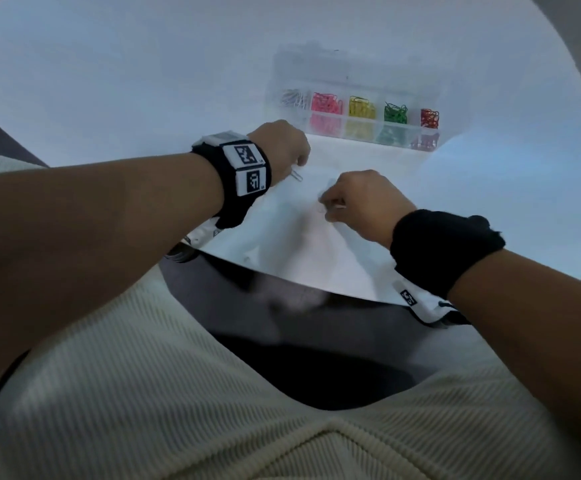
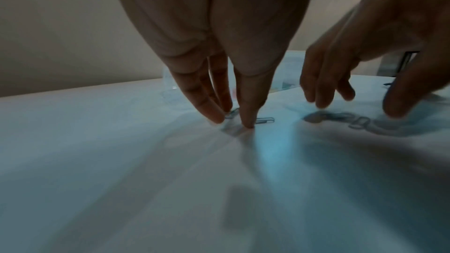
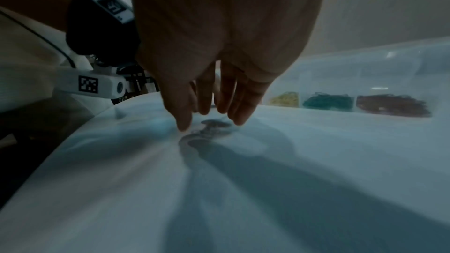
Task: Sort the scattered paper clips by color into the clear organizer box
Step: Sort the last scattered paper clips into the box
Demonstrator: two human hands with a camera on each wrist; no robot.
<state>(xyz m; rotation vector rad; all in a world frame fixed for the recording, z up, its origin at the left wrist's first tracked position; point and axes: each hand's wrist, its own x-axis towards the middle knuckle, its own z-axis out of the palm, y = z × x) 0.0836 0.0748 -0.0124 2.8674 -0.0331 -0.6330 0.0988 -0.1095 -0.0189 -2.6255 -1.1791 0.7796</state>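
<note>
Silver paper clips pinned under left hand fingertips for lifting; right hand lowered, fingers extended, nothing held; organizer box left open for sorting

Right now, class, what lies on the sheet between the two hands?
Silver paper clips lie between the left hand and right hand, as the left wrist view shows.

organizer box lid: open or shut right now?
Open. In the head view the clear organizer box has its lid tipped up behind the row of compartments, and the sorted clips lie uncovered.
</note>
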